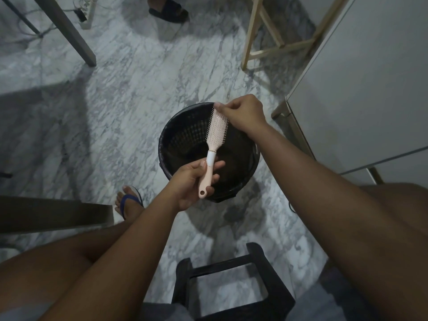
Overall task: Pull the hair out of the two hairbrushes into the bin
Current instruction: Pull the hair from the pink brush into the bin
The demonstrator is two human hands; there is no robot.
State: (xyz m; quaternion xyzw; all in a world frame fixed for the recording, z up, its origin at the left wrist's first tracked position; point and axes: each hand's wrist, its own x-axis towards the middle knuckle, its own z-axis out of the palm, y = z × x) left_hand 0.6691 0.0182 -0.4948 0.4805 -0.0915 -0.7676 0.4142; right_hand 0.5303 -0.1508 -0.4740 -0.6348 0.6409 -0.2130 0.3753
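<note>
A pale pink hairbrush (pixel 216 130) with a white band on its handle is held over a round black bin (pixel 176 144) on the marble floor. My left hand (pixel 192 181) grips the brush by its handle, bristles facing up and left. My right hand (pixel 243 113) is at the far tip of the brush head, thumb and fingers pinched together on the bristles there. I cannot make out hair between the fingers. Only one brush is in view.
A black stool frame (pixel 231 283) stands between my knees in front of the bin. A white cabinet (pixel 361 89) is on the right, a wooden stool (pixel 275 35) behind it, a table leg (pixel 69 31) at the far left, and another person's sandalled foot (pixel 169 10) at the top.
</note>
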